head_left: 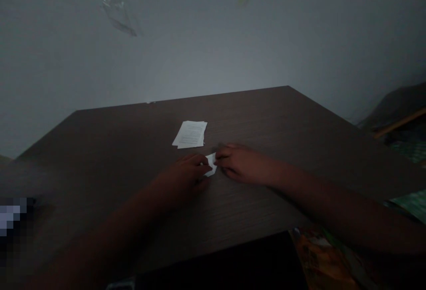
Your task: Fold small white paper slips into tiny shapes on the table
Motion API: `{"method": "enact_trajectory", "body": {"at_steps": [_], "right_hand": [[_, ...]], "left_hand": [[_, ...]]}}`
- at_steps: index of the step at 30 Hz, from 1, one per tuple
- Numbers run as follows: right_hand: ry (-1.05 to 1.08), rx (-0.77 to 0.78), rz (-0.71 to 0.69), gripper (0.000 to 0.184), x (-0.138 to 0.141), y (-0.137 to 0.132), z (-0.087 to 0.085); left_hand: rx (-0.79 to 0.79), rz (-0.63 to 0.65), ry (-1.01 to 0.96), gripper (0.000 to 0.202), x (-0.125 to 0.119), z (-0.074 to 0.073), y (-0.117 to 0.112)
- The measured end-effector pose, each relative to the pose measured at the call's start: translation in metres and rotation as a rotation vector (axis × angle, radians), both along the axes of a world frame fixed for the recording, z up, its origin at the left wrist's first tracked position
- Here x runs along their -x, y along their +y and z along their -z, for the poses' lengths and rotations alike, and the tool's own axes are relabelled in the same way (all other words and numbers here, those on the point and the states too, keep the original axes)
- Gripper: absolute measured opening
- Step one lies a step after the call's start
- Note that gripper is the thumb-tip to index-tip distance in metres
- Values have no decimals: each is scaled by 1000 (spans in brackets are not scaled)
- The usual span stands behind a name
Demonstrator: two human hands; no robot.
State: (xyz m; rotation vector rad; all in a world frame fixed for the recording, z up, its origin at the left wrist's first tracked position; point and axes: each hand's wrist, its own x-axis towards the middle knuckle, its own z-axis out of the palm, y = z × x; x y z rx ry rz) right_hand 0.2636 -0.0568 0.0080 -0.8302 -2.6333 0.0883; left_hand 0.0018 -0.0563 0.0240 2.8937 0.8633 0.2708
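A small white piece of paper (211, 164) lies between my two hands, low over the brown table (253, 117). My left hand (191, 172) has its fingers closed on the paper's left side. From the right, my right hand (238, 163) pinches the paper's other edge with bent fingers. Parts of the paper are hidden under the fingers, so its full shape does not show. Just beyond my hands rests a small stack of printed paper sheets (191, 134), slightly fanned, with fine lines of text too small to read.
A pale wall (213, 50) rises behind the table, with clear plastic (115, 5) hanging at upper left. At the bottom edge is a black flat surface (226, 265) beside a colourful orange item (324, 259). A pixelated patch (13, 219) covers something at far left. The room is dim.
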Motion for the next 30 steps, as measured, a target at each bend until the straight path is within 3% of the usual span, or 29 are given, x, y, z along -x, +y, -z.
{"method": "enact_trajectory", "body": {"at_steps": [5, 10, 18, 25, 30], "right_hand": [[-57, -55, 14, 15, 4, -11, 1], [-106, -30, -16, 24, 7, -13, -4], [-126, -24, 28, 35, 9, -16, -4], [-223, 60, 77, 38, 10, -12, -7], [-224, 53, 151, 40, 10, -10, -4]], "left_hand": [[101, 78, -79, 33, 8, -5, 8], [80, 42, -141, 40, 16, 2, 14], [123, 58, -93, 43, 18, 10, 23], [273, 63, -66, 41, 12, 6, 22], [286, 65, -12, 48, 12, 1, 21]]}}
